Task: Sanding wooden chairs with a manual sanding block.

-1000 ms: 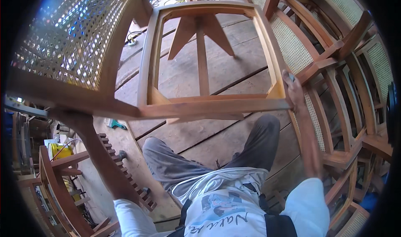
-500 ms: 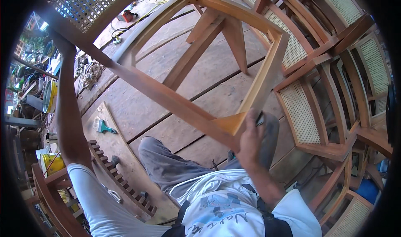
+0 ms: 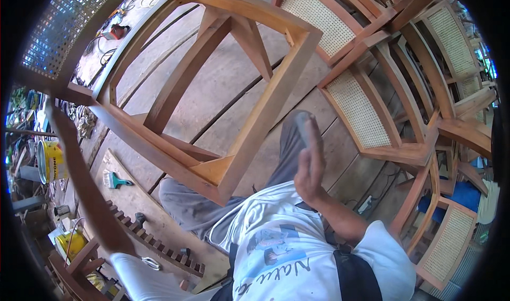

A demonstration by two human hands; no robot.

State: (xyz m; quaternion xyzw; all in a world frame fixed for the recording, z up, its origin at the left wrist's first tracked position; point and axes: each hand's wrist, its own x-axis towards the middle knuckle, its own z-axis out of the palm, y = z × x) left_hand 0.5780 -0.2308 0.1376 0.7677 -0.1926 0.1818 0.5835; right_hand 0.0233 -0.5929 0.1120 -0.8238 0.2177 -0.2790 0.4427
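Note:
A brown wooden chair frame [image 3: 265, 107] with an open seat stands tilted before me. Its woven cane back [image 3: 74, 27] rises at the upper left. My left hand [image 3: 50, 96] is at the lower rail of that back, closed around the wood; its fingers are mostly hidden. Raised beside the seat's near right corner, apart from it, is my right hand [image 3: 309, 171], seen edge-on. A dark grey flat piece [image 3: 305, 127], perhaps sandpaper, lies along its fingers.
Several cane-panelled chair frames [image 3: 361, 112] are stacked on the right. A green-handled paintbrush [image 3: 116, 180] lies on a board at left, near a slatted wooden strip [image 3: 154, 240]. Yellow buckets [image 3: 50, 160] stand at far left. A red tool [image 3: 117, 32] with cords lies beyond.
The chair frame has swung left and tilted differently, my left hand moving with it. My right hand has come off its near corner and is raised beside it.

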